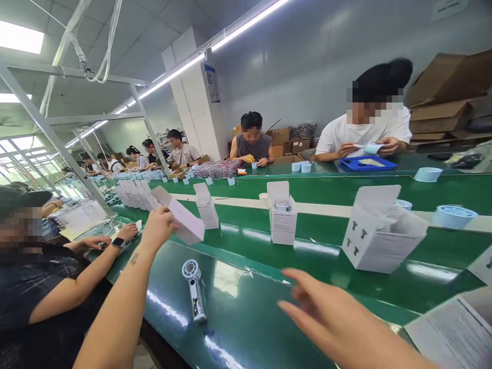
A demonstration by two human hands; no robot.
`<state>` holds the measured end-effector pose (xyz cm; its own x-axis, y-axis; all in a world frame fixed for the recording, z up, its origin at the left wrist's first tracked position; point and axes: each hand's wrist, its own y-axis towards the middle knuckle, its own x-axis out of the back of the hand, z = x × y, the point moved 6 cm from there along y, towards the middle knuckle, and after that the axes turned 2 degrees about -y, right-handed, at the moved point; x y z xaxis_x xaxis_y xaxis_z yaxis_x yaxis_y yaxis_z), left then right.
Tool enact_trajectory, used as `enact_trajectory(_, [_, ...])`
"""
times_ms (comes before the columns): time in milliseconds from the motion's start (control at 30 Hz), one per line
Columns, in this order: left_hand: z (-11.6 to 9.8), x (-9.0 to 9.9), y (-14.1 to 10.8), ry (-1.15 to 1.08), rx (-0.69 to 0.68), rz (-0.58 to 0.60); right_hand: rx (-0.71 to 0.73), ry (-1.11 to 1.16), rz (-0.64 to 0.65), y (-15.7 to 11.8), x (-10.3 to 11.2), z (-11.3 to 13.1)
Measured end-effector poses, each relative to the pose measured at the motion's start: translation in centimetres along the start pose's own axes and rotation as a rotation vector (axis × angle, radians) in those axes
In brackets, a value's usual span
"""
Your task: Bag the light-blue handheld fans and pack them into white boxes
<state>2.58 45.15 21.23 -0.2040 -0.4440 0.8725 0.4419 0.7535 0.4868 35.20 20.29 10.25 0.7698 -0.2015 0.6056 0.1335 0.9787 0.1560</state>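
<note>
My left hand (159, 225) grips a white box (187, 219) by its upper left side and holds it tilted, at the edge of the green belt. My right hand (323, 307) hangs over the near table with its fingers apart and nothing in them. Between the two hands, a handheld fan (197, 297) with a light blue round head lies on the table, its handle open with parts showing inside. Beyond my right hand, a white box (282, 225) stands with its flap up and something light blue inside. A bigger open box (380, 236) holds white wrapping.
Another upright box (207, 210) and a row of boxes (134, 193) line the belt (319, 256). A co-worker's arm (82, 287) is close on my left. Across sit co-workers, one over a blue tray (348, 165). A printed box (453, 333) fills the lower right.
</note>
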Motion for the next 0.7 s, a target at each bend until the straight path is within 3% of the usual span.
enact_trajectory(67, [2.4, -2.0, 2.3, 0.145, 0.084, 0.026, -0.026, 0.120, 0.102, 8.2, -4.4, 2.6])
enact_trajectory(200, [4.7, -7.1, 5.4, 0.198, 0.121, 0.077, -0.058, 0.243, 0.059, 24.5, -10.4, 3.5])
enact_trajectory(267, [5.3, -9.5, 6.8, 0.195, 0.095, 0.108, -0.057, 0.265, 0.053, 30.2, -13.3, 2.5])
enact_trajectory(333, [5.5, -11.7, 8.1, 0.184, 0.050, 0.137, -0.045, 0.292, 0.070, 33.9, -15.9, 1.2])
enact_trajectory(467, [5.3, -15.2, 10.5, 0.146, -0.043, 0.185, 0.003, 0.347, 0.128, 36.7, -18.3, -1.3])
enact_trajectory(567, [4.8, -16.9, 11.9, 0.116, -0.117, 0.237, 0.006, 0.354, 0.121, 36.1, -16.9, -3.6])
enact_trajectory(700, [4.7, -17.6, 13.6, 0.102, -0.185, 0.285, 0.020, 0.355, 0.069, 33.6, -13.8, -6.1])
